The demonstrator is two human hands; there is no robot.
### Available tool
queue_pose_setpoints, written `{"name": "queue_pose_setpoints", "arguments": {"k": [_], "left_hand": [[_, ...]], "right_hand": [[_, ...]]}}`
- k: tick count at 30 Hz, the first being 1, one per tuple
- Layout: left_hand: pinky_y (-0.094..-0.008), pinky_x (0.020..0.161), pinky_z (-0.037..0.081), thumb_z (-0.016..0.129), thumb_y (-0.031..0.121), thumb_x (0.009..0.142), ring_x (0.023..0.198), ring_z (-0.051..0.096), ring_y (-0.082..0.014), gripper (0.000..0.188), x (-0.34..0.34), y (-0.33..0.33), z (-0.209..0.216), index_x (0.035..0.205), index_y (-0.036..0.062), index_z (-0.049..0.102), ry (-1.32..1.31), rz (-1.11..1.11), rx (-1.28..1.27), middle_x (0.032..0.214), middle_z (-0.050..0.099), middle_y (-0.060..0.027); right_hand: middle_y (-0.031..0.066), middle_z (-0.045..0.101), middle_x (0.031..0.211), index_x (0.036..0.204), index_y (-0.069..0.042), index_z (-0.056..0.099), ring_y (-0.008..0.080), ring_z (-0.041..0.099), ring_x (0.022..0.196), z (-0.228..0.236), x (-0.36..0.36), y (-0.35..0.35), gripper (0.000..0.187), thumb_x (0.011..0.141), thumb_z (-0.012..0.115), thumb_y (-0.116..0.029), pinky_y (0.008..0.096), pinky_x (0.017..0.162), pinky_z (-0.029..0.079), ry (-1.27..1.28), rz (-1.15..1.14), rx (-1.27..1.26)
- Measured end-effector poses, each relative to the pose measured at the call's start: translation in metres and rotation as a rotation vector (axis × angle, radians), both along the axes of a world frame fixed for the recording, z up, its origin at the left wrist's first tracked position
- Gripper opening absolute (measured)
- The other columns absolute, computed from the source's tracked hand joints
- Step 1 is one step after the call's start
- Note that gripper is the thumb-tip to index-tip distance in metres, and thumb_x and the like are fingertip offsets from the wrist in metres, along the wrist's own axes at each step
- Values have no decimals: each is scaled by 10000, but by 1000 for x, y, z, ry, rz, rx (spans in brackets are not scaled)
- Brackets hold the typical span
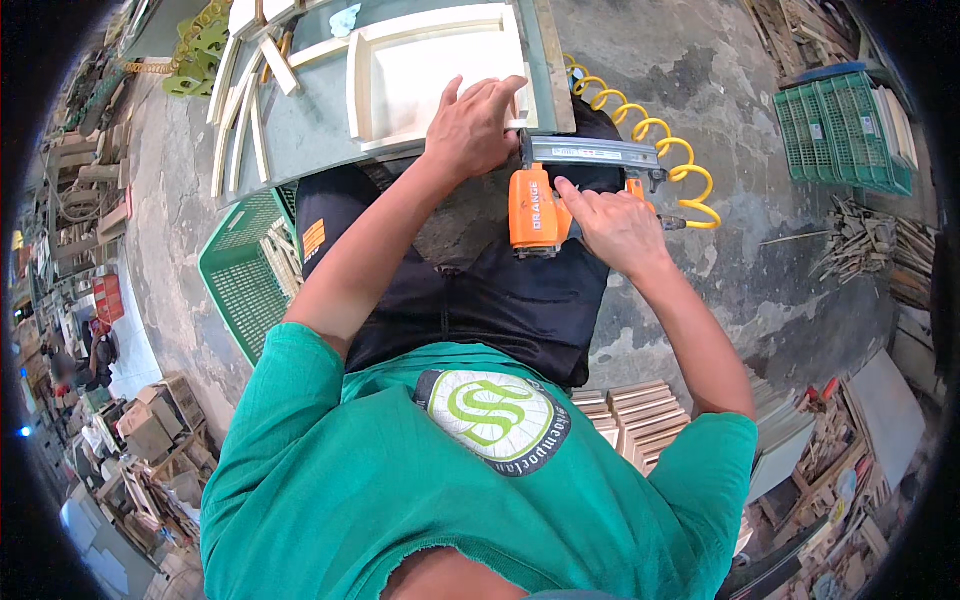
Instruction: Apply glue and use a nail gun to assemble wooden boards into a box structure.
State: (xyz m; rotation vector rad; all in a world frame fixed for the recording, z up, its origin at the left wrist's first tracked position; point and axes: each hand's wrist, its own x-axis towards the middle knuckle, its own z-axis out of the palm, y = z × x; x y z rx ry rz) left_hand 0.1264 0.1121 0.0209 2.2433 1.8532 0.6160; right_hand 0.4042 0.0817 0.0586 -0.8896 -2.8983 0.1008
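A pale wooden frame with a light panel inside lies on the workbench ahead of me. My left hand grips its near right corner, fingers bent over the wood. In my right hand is an orange nail gun, held by its handle, with the fingers mostly hidden under the hand. The gun's long grey magazine extends to the right, and its nose meets or nearly meets that corner; whether they touch I cannot tell. A yellow coiled air hose runs from the gun's handle.
Loose wooden strips lie at the bench's left. A green crate holding wood pieces stands by my left leg. Green crates and scrap sticks are at right. Stacked wooden frames sit beside my right hip.
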Motion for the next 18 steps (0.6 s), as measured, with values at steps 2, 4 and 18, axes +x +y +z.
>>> {"name": "queue_pose_setpoints", "arguments": {"k": [2,4,18], "left_hand": [[-590,1260,259,729,201,865,1431,547,-264,726,0,1,-1,1508,218,392,-6,-7,7,1380,662,-108],[-589,1259,260,729,201,864,1427,550,-264,722,0,1,-1,1504,219,394,-14,-13,15,1379,662,-109],[-575,1255,284,739,199,842,1398,573,-270,708,-2,2,-5,1481,195,433,-5,-21,62,1398,647,-129]], "right_hand": [[45,642,756,1383,-130,649,263,703,662,-4,0,-1,486,898,643,-101,416,621,571,21,-14,9],[46,643,757,1381,-130,647,264,702,663,-7,0,-1,483,899,644,-102,415,621,570,22,-19,1],[46,660,779,1403,-130,628,267,708,693,-2,1,-1,497,907,641,-114,414,639,577,-26,-18,-14]]}}
